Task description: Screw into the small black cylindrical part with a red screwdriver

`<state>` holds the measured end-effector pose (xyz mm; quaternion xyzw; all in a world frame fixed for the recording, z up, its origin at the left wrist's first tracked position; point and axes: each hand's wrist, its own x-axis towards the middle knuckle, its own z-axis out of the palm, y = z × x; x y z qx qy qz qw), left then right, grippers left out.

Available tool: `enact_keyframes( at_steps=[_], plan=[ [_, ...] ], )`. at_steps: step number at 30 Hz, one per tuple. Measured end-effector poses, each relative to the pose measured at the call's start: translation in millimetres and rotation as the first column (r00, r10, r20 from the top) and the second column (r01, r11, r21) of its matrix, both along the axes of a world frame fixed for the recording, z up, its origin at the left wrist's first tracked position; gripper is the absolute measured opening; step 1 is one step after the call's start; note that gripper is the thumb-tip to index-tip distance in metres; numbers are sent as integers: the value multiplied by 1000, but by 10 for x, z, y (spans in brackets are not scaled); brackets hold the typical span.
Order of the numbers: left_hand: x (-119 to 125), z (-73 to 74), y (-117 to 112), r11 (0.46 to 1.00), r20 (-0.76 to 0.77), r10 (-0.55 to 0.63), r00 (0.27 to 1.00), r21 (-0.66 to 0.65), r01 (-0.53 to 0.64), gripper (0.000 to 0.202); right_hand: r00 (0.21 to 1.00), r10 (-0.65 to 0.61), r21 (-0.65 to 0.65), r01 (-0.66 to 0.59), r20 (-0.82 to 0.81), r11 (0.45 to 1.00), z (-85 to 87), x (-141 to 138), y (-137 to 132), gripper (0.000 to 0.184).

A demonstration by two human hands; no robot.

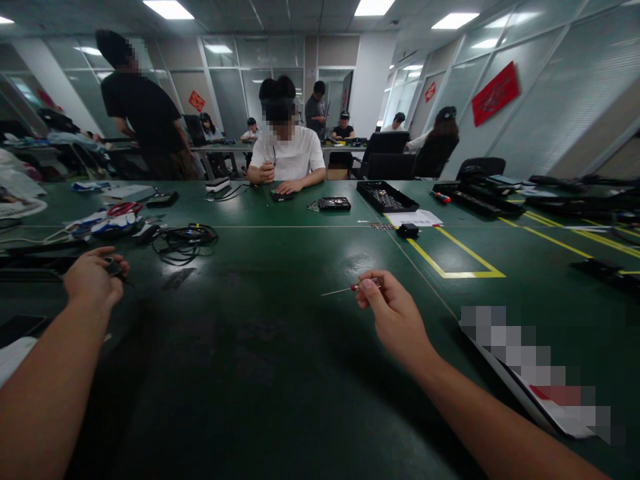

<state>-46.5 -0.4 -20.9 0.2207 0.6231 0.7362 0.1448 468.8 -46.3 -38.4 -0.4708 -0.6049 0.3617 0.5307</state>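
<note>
Two bare forearms (65, 373) are spanning the near part of the green worktop (240, 413), the frame's edges cutting them off before the elbows. The right hand (395, 313) is pinching the handle of a slim screwdriver (355, 287) between thumb and fingers; the tool is seemingly hovering over the middle of the worktop, its shaft pointing leftward and its tip touching nothing. Well apart, at the left side, the left hand (95, 283) is holding a small dark object (112, 267) in curled fingers, which are covering too much of it to tell what it is. Judging by this, the step in hand is simply holding tool and object apart; putting one to the other would be calling for closing that gap and turning the tip. Farther out, a tangle of black cables (183, 243) is lying just beyond the left hand, and a black block (407, 231) is sitting beside yellow tape (475, 274) past the right one. Pixelation is masking most of a flat item (525, 390) at the right. Across the worktop a person in white (295, 150) is sitting, finger detail too small to read.
</note>
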Motion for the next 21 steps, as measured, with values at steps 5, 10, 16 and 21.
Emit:
enact_keyframes(
  at_steps=[5,10,16,21],
  plan=[
    [121,65,-17,997,107,64,992,-52,-58,27,1000,6,6,-6,6,1000,22,-4,-4,27],
    [243,93,18,997,90,69,994,-28,-67,24,997,57,-23,-56,43,998,62,-4,-22,29],
    [657,145,75,991,82,-123,989,59,118,27,995,43,-34,-40,86,999,39,8,-25,28],
    [1173,120,121,939,148,-343,927,92,333,36,999,-16,13,16,43,1000,5,11,19,28]
  ],
)
